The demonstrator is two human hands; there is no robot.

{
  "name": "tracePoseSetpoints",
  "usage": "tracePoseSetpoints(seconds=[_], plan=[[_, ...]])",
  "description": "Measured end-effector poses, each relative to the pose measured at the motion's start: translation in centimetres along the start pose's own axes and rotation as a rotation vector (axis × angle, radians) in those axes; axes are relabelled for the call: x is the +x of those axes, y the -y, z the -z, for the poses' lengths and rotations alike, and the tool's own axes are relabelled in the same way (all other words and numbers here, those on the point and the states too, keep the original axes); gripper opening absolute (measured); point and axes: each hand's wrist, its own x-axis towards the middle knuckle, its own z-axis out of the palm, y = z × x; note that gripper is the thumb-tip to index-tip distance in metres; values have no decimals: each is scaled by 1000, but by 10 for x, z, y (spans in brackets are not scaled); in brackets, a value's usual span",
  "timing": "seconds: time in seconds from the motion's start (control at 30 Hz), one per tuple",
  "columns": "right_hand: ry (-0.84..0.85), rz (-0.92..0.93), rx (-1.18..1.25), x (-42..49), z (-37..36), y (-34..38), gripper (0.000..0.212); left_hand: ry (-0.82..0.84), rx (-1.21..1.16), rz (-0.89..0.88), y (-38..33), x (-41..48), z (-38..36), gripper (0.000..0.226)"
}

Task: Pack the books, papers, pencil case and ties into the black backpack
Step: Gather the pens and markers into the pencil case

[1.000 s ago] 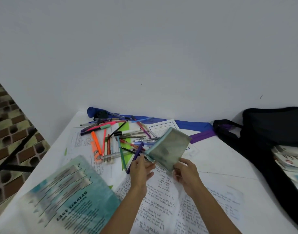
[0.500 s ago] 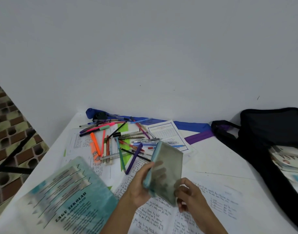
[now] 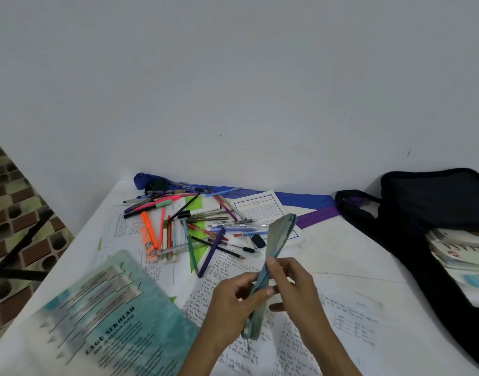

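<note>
**Holding pencil case edge-on, left of backpack**

Gripping a teal-grey pencil case in both hands, well left of the black backpack and raised off the white table. Curling left hand round the case's lower half, thumb pressed on the near edge. Pinching the middle with right hand from the side nearer the backpack. Turned edge-on to the camera, with the top end leaning toward the backpack. Cannot tell whether zipped.

Noting books stacked in the backpack's open mouth, with the backpack itself lying on its side. Noting a blue tie along the wall edge, reaching left from the backpack's strap. Spotting a purple tie just beside it, one end near the strap. Logging loose pens and markers scattered farther left of the backpack, beyond the case, over a printed sheet. Logging handwritten papers spread flat under the hands and close to the backpack's near edge. Marking a teal book farthest left of the backpack, overlapping the papers.
</note>
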Motion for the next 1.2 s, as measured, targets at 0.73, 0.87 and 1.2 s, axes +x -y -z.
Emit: tracePoseSetpoints(seconds=[0.73,0.87,1.2], plan=[[204,230,6,-20,-4,-1,15,139,-610,370,4,-7,38,94],[131,200,41,-18,-7,-4,16,77,-600,359,2,-9,36,76],[104,90,-107,24,8,-13,11,-96,-496,404,3,-1,53,70]])
